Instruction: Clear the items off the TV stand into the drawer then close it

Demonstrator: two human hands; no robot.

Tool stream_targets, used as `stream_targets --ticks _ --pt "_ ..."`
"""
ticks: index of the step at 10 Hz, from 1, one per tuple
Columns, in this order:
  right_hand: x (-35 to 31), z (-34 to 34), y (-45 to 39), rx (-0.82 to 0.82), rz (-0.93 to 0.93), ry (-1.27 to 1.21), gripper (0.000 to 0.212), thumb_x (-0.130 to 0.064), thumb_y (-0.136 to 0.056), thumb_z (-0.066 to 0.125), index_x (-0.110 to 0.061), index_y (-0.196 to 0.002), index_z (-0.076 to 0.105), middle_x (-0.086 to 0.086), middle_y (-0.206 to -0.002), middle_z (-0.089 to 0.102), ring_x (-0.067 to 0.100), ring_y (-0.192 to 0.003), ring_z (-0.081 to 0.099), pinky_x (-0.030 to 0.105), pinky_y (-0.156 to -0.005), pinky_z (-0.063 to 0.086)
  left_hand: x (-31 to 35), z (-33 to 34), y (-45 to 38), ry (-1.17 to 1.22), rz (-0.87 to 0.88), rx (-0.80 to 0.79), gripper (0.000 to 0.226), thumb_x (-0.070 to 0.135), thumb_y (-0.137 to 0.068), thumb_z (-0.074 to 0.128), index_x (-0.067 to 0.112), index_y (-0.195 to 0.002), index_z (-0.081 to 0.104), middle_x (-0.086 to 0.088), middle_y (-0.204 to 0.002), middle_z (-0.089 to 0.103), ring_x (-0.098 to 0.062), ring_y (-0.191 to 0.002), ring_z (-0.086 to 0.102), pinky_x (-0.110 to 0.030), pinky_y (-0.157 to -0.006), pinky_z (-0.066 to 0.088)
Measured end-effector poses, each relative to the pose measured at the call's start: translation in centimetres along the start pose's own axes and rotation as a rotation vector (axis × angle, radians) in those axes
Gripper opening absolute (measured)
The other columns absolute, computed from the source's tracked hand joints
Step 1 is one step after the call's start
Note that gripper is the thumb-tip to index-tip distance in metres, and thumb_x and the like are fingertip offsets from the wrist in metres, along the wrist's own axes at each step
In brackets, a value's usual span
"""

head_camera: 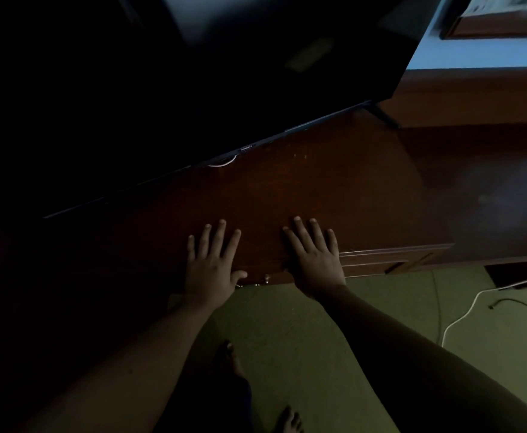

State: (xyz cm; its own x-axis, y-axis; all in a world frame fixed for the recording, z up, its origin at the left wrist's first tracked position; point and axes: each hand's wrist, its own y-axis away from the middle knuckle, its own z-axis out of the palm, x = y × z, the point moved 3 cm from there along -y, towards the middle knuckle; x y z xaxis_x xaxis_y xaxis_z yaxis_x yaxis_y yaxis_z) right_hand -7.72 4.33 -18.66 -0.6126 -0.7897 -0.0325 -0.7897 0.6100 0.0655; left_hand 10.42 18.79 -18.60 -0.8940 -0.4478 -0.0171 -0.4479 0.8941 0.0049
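The dark wooden TV stand (318,182) fills the middle of the dim view, and I see no loose items on the part of its top that shows. My left hand (210,264) lies flat on the stand's front edge with fingers spread. My right hand (313,257) lies flat beside it, fingers spread too, holding nothing. Between the hands, just below the edge, a small metal drawer knob (267,279) shows. The drawer front sits flush under the top and looks closed.
A large black TV (162,82) stands on the stand behind my hands, with a foot (384,115) at the right. A white cable (462,317) and a black cable (518,304) lie on the green floor (303,332) at the right. My bare feet (231,360) are below.
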Motion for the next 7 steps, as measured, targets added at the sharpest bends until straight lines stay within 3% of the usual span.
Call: stream_targets --ticks 3,5,6,7 --pt "-0.5 -0.4 -0.1 -0.039 0.018 0.004 0.086 -0.051 -0.096 0.051 -0.025 -0.158 -0.003 0.007 -0.166 -0.012 0.037 -0.151 -0.011 0.062 -0.118 0.004 1.0 -0.8 -0.2 0.014 -0.047 -0.065 0.098 0.062 -0.085 0.063 0.025 -0.160 0.011 -0.011 -0.169 0.003 -0.038 -0.154 0.003 -0.064 -0.120 0.009" --pt "-1.1 -2.1 -0.7 -0.193 0.048 -0.145 0.091 -0.038 -0.094 0.061 -0.025 -0.157 -0.003 0.006 -0.164 -0.018 0.038 -0.148 -0.018 0.068 -0.115 0.002 1.1 -3.2 -0.5 0.085 -0.070 -0.216 0.093 0.051 -0.089 0.065 0.028 -0.159 0.008 -0.008 -0.169 -0.005 -0.037 -0.154 -0.002 -0.064 -0.120 0.013" --pt "-1.7 -4.4 -0.6 -0.235 0.056 -0.230 0.082 -0.026 -0.093 0.062 -0.024 -0.157 0.011 0.007 -0.166 -0.005 0.039 -0.150 -0.009 0.068 -0.115 0.004 1.4 -5.5 -0.6 0.152 -0.091 -0.326 0.088 0.045 -0.090 0.067 0.030 -0.159 0.013 -0.006 -0.169 0.001 -0.035 -0.154 0.004 -0.061 -0.121 0.017" --pt "-2.2 -6.4 -0.4 -0.216 0.012 -0.247 0.074 -0.026 -0.092 0.062 -0.023 -0.155 0.024 0.009 -0.164 0.017 0.037 -0.150 0.008 0.068 -0.115 0.009 2.1 -8.4 -0.6 0.233 -0.082 -0.309 0.077 0.044 -0.090 0.067 0.028 -0.155 0.027 -0.003 -0.165 0.022 -0.032 -0.150 0.022 -0.056 -0.119 0.026"
